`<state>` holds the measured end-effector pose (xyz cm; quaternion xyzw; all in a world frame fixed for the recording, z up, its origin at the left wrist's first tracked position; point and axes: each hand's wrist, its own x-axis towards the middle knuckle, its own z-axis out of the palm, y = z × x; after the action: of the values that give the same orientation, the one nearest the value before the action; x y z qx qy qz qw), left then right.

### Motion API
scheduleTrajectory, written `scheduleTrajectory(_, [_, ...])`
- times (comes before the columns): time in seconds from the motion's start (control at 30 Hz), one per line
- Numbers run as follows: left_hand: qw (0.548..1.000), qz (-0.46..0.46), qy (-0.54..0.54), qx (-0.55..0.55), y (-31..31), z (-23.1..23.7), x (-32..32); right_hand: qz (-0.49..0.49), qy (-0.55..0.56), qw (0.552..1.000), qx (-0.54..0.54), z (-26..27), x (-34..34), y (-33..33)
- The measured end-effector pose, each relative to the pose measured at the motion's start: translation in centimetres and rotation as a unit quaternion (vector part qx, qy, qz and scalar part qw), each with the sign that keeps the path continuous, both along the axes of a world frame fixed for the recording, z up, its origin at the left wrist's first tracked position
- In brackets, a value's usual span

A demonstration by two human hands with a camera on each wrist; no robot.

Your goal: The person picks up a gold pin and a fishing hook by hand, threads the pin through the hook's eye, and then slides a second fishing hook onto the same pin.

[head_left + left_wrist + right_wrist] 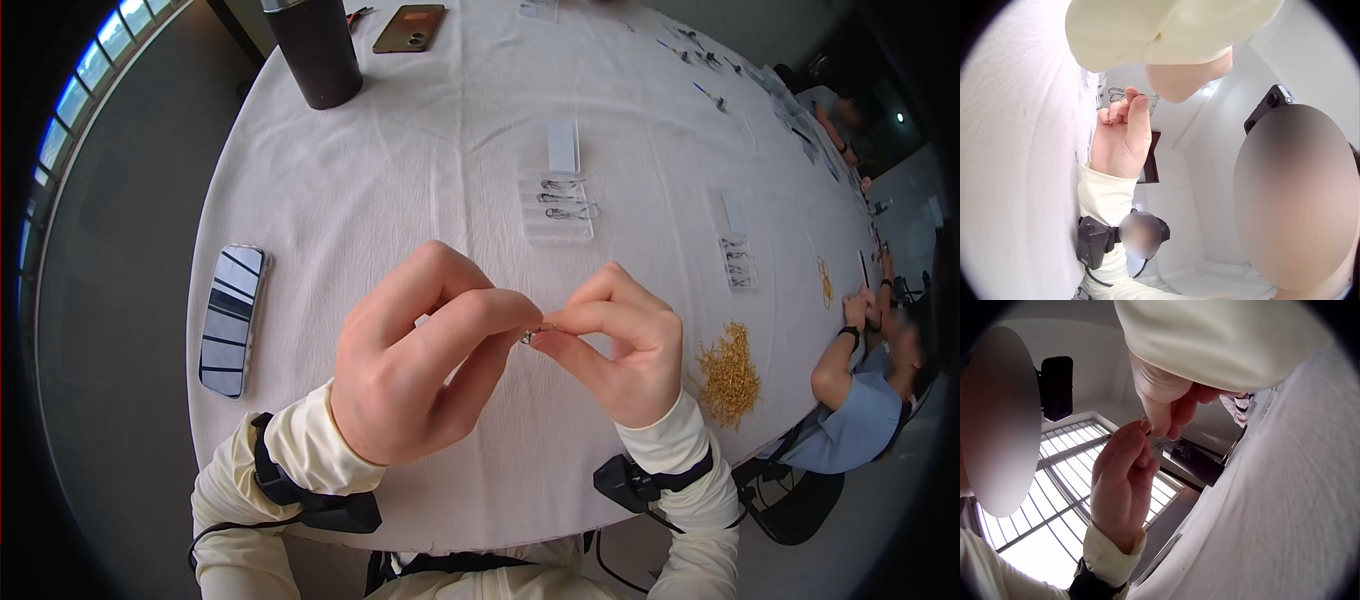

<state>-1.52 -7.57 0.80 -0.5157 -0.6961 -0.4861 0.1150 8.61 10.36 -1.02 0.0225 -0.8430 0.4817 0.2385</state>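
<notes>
Both hands meet above the white tablecloth, fingertips close together. My left hand point(425, 360) pinches a small dark, silvery piece point(527, 338) between thumb and fingers, most of it hidden by them. My right hand point(625, 345) pinches a tiny gold-coloured piece point(546, 327) against it with thumb and forefinger. In the left wrist view a thin dark looped strand point(1116, 94) shows beside the right fingertips. Beyond the hands lies an open clear plastic box point(556, 232) with several dark looped strands point(565, 212) in its compartments. A heap of thin gold-coloured pieces point(730, 375) lies beside the right wrist.
A phone point(232, 320) lies at the left edge, another phone point(410, 28) at the back. Near it stands a black tumbler point(315, 50). A second clear box point(738, 265) sits to the right. Another person point(850, 400) sits at the table's right side.
</notes>
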Motion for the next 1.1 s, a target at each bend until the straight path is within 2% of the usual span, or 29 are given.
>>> scheduleTrajectory(0.43, [1.0,0.0,-0.024,-0.005,0.0,0.1,0.0,0.016,-0.013,1.0,-0.011,0.3,0.1,0.3])
scheduleTrajectory(0.63, [0.999,-0.006,-0.043,-0.018,0.0,0.2,0.1,0.024,0.023,0.999,0.023,0.8,0.1,0.4])
scheduleTrajectory(0.93, [0.995,-0.01,-0.094,-0.032,0.1,0.5,0.0,0.014,0.014,0.999,-0.03,0.7,0.5,-0.2])
scheduleTrajectory(1.1, [0.997,-0.015,-0.075,-0.024,0.1,0.2,-0.5,0.028,-0.016,0.998,-0.055,1.0,0.6,0.0])
